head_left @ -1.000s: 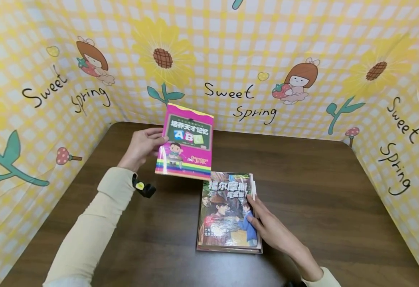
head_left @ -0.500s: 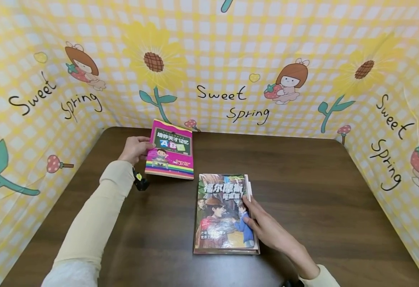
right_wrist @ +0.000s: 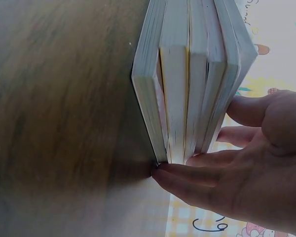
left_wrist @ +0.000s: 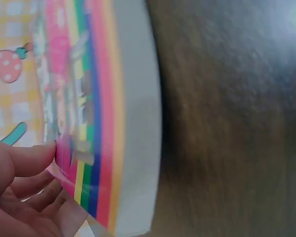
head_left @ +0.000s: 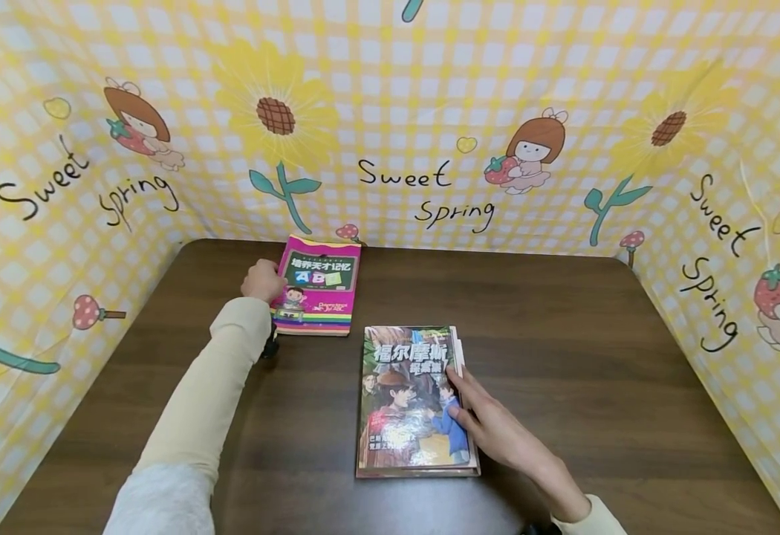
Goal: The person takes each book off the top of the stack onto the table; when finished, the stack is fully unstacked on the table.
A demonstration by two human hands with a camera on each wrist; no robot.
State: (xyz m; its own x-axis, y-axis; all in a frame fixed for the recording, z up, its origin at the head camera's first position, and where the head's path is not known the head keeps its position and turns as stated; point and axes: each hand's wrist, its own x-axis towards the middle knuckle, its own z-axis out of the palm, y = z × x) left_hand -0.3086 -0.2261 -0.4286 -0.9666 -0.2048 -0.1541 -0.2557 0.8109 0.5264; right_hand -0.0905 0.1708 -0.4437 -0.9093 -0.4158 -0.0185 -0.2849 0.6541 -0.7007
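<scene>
Pink book down flat near table back edge, pinched at its left side by left hand. Right hand, fingers straight, pressed against stack of about 5 books, squaring its edge.

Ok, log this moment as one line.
left hand grips pink book on table | right hand rests on book stack
</scene>
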